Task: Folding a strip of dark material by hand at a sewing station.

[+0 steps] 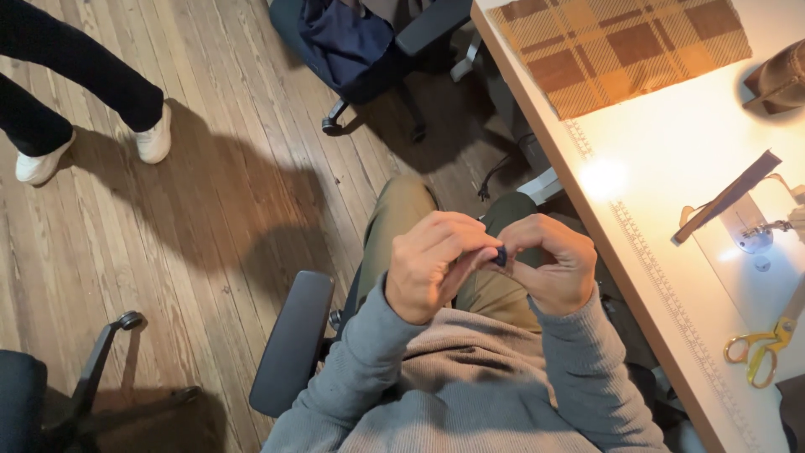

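I see both hands raised together above the lap, wrists bent inward, grey sleeves pulled to the wrists. My left hand is curled, its fingertips meeting the right hand, which is also curled. Between the two sets of fingertips sits a small dark blue round object, pinched from both sides. To the right of the right hand lies the white work table, with yellow-handled metal scissors on it.

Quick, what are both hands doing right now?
Left hand: closed, pinching a small dark thing.
Right hand: closed, pinching the same thing.
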